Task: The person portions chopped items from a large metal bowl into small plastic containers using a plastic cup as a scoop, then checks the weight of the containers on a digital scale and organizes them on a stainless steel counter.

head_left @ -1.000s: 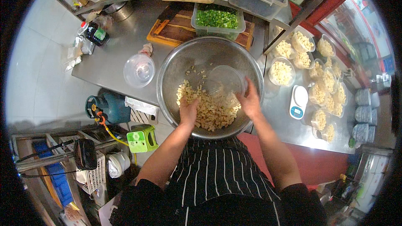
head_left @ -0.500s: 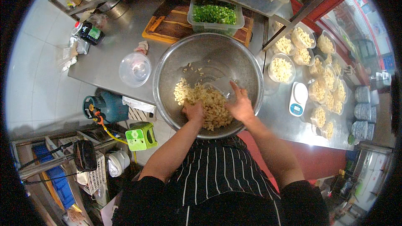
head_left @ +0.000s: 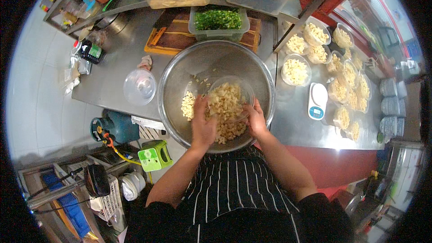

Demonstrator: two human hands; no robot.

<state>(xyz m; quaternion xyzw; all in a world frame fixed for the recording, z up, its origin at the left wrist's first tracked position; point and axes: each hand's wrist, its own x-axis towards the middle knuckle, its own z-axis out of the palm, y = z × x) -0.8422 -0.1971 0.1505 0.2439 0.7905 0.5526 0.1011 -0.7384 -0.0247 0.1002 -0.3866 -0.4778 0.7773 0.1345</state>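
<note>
Pale chopped food mix [head_left: 227, 108] now fills a small clear plastic bowl [head_left: 230, 99] that we hold tilted inside the large round steel mixing bowl [head_left: 216, 94] at the centre of the frame; a moment ago both hands were buried in the loose heap. Our left hand [head_left: 202, 126] presses flat against the portion, fingers spread, while our right hand [head_left: 256, 119] curls around the small bowl's rim. We judge a portion is being scooped. Filled clear tubs [head_left: 335, 65] stand at the right, beside a white scale [head_left: 317, 101].

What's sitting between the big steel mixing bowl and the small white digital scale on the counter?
In the head view, only bare steel counter lies between the big steel mixing bowl and the small white digital scale.
</note>
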